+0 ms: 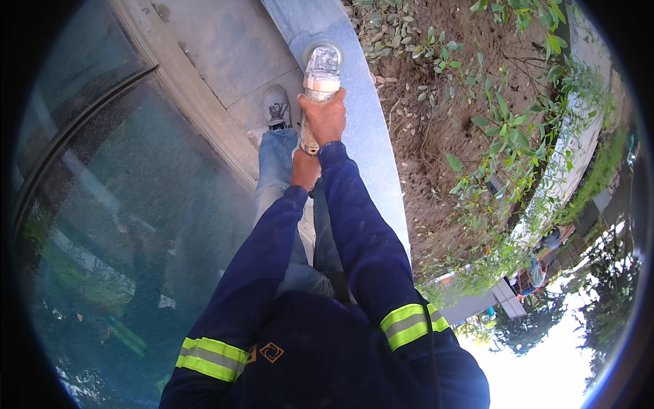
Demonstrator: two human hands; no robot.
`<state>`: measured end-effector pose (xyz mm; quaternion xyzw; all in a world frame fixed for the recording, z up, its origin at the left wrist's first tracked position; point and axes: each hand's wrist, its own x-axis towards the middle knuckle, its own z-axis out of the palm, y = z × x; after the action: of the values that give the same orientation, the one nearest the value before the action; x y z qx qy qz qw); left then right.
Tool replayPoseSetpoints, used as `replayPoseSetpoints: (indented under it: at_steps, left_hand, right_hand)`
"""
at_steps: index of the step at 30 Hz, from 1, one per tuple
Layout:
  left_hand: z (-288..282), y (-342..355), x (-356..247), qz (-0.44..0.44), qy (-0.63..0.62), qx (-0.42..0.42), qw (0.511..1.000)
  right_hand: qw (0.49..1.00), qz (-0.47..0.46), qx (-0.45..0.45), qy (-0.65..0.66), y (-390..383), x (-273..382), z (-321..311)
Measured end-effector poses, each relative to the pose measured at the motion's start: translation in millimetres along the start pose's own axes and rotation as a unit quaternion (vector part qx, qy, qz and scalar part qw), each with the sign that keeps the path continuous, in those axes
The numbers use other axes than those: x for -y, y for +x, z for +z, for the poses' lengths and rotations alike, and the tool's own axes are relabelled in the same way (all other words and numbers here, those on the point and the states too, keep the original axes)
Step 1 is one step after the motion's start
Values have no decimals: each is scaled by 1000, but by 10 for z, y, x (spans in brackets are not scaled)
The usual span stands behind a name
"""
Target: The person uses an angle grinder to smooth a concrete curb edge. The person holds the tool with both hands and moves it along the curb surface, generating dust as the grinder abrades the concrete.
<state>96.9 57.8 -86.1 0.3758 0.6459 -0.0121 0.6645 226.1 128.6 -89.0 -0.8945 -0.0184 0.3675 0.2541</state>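
Observation:
An angle grinder point(323, 73), coated in pale dust with an orange band, extends away from me over a smooth blue-grey ledge point(371, 146). Its round disc lies flat against or just above the ledge's surface; I cannot tell which. My right hand point(328, 117) wraps around the grinder's body behind its head. Closer to me, my left hand point(306, 168) is closed around the rear end of the tool. Part of the left hand's grip is hidden by the tool and the right sleeve.
A large glass pane point(150, 204) with a pale frame point(197, 95) stands on the left. My dusty shoe point(276, 105) rests on the paved floor point(228, 41) beside the ledge. Soil point(426, 170) and leafy plants point(504, 126) border the ledge's right side.

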Motion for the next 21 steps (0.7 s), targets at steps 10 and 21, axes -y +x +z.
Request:
replayPoseSetpoints:
  at_steps: [10,21]
  left_hand:
    - [98,72,-19,-50,155,66,984]
    - [15,82,-81,-35,44,47,997]
  right_hand:
    - [992,3,-70,107,103,-348,-178]
    - [1000,13,-20,13,72,-34,-74]
